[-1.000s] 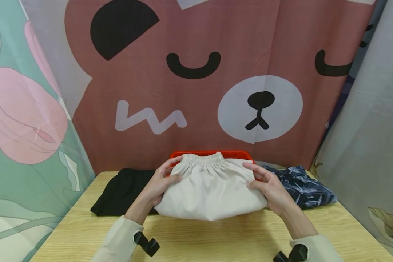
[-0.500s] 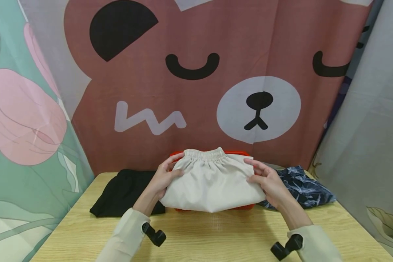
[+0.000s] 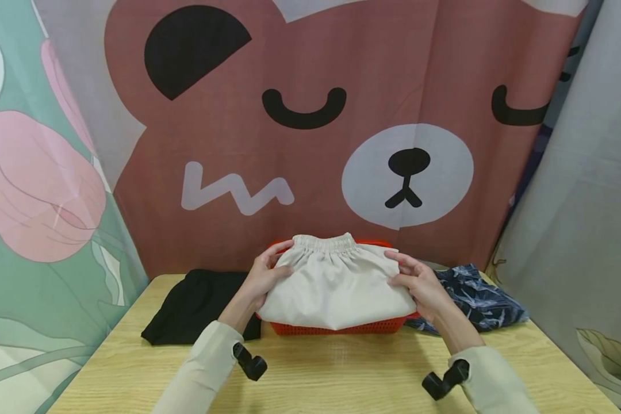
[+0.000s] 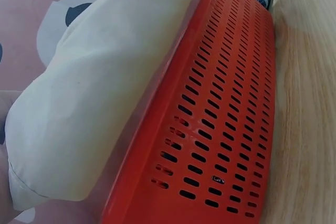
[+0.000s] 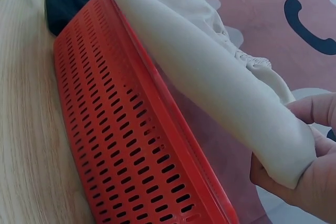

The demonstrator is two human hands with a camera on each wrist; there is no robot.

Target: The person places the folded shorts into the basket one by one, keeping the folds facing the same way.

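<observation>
Hold garment level above basket, pinching both sides in closed fingers of left hand and right hand.

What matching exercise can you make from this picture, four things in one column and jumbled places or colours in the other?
Things:
1. basket
2. black cloth
3. pale cloth
4. patterned cloth

Places or colours:
A. on the table, right of the basket
B. gripped in both hands
C. red, with slotted sides
D. on the table, left of the basket

Pairs: 1-C, 2-D, 3-B, 4-A
</observation>
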